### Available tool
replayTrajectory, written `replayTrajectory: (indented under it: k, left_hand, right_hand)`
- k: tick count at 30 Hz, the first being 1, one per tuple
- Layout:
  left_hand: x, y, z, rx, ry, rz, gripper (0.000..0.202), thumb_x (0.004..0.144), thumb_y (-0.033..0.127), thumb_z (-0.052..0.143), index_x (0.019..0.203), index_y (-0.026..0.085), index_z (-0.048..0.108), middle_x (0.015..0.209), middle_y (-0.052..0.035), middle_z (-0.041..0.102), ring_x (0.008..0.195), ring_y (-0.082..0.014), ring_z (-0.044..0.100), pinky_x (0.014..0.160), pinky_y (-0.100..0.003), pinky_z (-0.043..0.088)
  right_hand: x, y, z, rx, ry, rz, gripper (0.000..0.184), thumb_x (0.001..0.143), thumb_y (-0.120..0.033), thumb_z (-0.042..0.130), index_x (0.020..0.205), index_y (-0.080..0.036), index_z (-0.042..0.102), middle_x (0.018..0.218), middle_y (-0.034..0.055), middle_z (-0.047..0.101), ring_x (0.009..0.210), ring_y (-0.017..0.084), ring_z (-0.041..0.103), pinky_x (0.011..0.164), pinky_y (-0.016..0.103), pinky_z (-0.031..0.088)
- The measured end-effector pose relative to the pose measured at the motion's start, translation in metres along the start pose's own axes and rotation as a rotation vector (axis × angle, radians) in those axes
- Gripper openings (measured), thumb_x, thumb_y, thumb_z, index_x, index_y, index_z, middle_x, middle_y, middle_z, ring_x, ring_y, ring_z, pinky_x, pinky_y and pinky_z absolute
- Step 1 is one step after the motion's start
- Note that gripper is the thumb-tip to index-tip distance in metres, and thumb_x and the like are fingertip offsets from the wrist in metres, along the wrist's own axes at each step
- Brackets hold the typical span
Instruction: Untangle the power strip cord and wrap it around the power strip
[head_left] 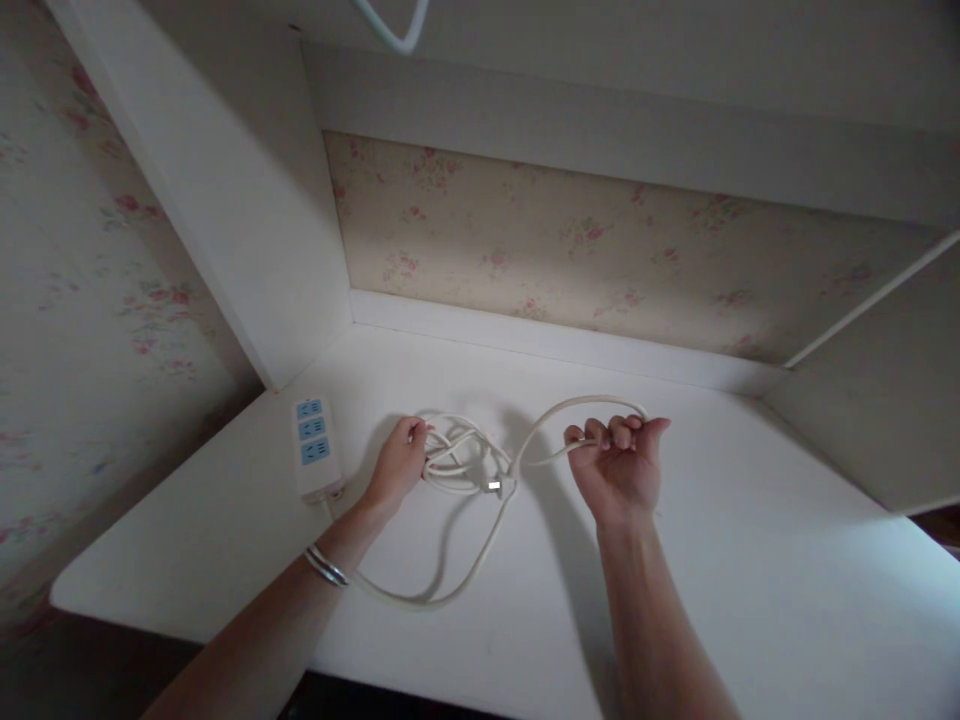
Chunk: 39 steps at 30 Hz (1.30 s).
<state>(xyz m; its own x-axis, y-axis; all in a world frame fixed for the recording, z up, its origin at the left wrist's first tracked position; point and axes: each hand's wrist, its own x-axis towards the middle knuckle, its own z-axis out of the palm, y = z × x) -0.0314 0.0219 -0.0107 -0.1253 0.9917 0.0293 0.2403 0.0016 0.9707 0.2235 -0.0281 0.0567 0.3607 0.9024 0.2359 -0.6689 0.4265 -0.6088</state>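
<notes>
A white power strip (304, 445) with blue socket faces lies on the left of the white desk. Its white cord (480, 560) leaves the near end, passes under my left forearm and loops to the middle. There the cord lies in a loose coil, with a plug (495, 486) at the coil's right side. My left hand (397, 460) is closed on the coil's left edge. Further right, my right hand (619, 465) is turned palm up, fingers curled around a loop of the cord that arches above the desk.
The white desk (720, 560) has a back ledge and side panels. A shelf (600, 110) overhangs the back, with a pale bent wire or cord (405, 45) hanging at the top. Floral wallpaper (525, 230) covers the wall behind. The desk's front edge lies close below my forearms.
</notes>
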Motion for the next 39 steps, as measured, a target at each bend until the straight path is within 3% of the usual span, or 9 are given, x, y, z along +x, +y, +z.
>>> replayTrajectory:
  k: [5, 11, 16, 20, 24, 27, 32, 37, 39]
  left_hand:
    - [-0.001, 0.001, 0.003, -0.1, -0.006, -0.035, 0.022, 0.088, 0.038, 0.046, 0.095, 0.019, 0.055, 0.109, -0.0078, 0.063, 0.059, -0.0109, 0.06, 0.044, -0.02, 0.046]
    - [-0.006, 0.008, 0.002, -0.131, -0.006, -0.005, 0.025, 0.086, 0.04, 0.05, 0.1, 0.02, 0.056, 0.09, -0.0041, 0.061, 0.068, -0.0137, 0.063, 0.045, -0.017, 0.046]
    - [-0.007, 0.012, 0.0, -0.209, 0.003, -0.008, 0.027, 0.087, 0.043, 0.048, 0.105, 0.023, 0.051, 0.105, -0.0046, 0.059, 0.071, -0.0124, 0.062, 0.045, -0.018, 0.049]
    - [-0.009, 0.017, -0.002, -0.424, -0.018, 0.003, 0.028, 0.084, 0.044, 0.053, 0.103, 0.023, 0.049, 0.112, -0.0031, 0.054, 0.081, -0.0123, 0.063, 0.063, -0.028, 0.058]
    - [-0.01, 0.025, -0.008, -0.651, -0.091, 0.016, 0.022, 0.079, 0.037, 0.062, 0.089, 0.021, 0.051, 0.085, 0.0043, 0.052, 0.075, -0.0074, 0.055, 0.084, -0.037, 0.054]
    - [-0.007, 0.026, -0.011, -0.734, -0.129, -0.011, 0.025, 0.08, 0.038, 0.058, 0.071, 0.018, 0.047, 0.065, 0.0074, 0.039, 0.058, -0.0052, 0.041, 0.085, -0.034, 0.053]
    - [-0.007, 0.025, -0.011, -0.639, -0.065, 0.027, 0.042, 0.075, 0.038, 0.064, 0.052, 0.018, 0.035, 0.055, 0.0073, 0.03, 0.053, -0.0066, 0.031, 0.077, -0.028, 0.052]
    - [-0.013, 0.025, -0.012, -0.291, -0.029, 0.094, 0.049, 0.07, 0.034, 0.068, 0.049, 0.019, 0.027, 0.052, 0.0076, 0.021, 0.048, -0.0067, 0.024, 0.053, -0.02, 0.038]
    - [-0.015, 0.024, -0.011, -0.18, -0.094, 0.157, 0.051, 0.071, 0.034, 0.067, 0.049, 0.02, 0.023, 0.051, 0.0077, 0.02, 0.047, -0.0068, 0.024, 0.055, -0.021, 0.039]
  right_hand:
    - [0.01, -0.006, -0.012, 0.071, 0.094, 0.006, 0.037, 0.086, -0.058, 0.051, 0.073, -0.025, 0.061, 0.051, -0.0098, 0.047, 0.046, 0.006, 0.041, 0.061, 0.028, 0.042]
    - [0.021, -0.01, -0.031, 0.206, 0.193, -0.023, 0.024, 0.087, -0.048, 0.057, 0.079, -0.027, 0.063, 0.06, -0.0123, 0.06, 0.043, 0.004, 0.042, 0.059, 0.026, 0.04]
    - [0.03, -0.015, -0.05, 0.117, 0.32, -0.08, 0.028, 0.091, -0.048, 0.05, 0.077, -0.026, 0.062, 0.062, -0.0113, 0.061, 0.042, 0.003, 0.041, 0.058, 0.024, 0.04]
    - [0.037, -0.019, -0.069, 0.001, 0.488, -0.14, 0.03, 0.094, -0.047, 0.042, 0.082, -0.027, 0.059, 0.073, -0.0089, 0.063, 0.049, 0.005, 0.046, 0.058, 0.022, 0.042]
    - [0.039, -0.016, -0.085, -0.125, 0.622, -0.122, 0.024, 0.092, -0.049, 0.042, 0.089, -0.029, 0.055, 0.089, -0.0088, 0.063, 0.056, 0.005, 0.049, 0.056, 0.02, 0.043]
    - [0.039, -0.009, -0.093, -0.394, 0.735, -0.145, 0.027, 0.089, -0.051, 0.044, 0.091, -0.027, 0.056, 0.083, -0.0064, 0.061, 0.052, 0.005, 0.046, 0.048, 0.017, 0.04]
    - [0.04, -0.002, -0.105, -0.599, 0.898, -0.238, 0.033, 0.083, -0.052, 0.053, 0.08, -0.02, 0.059, 0.046, -0.0101, 0.033, 0.035, 0.006, 0.03, 0.031, 0.016, 0.027]
    - [0.045, -0.004, -0.118, -0.486, 0.943, -0.293, 0.028, 0.09, -0.045, 0.046, 0.076, -0.021, 0.049, 0.049, -0.0089, 0.042, 0.039, 0.006, 0.045, 0.042, 0.017, 0.048]
    - [0.047, -0.005, -0.121, -0.434, 0.944, -0.305, 0.025, 0.093, -0.039, 0.042, 0.076, -0.021, 0.046, 0.052, -0.0084, 0.046, 0.044, 0.006, 0.051, 0.05, 0.019, 0.054]
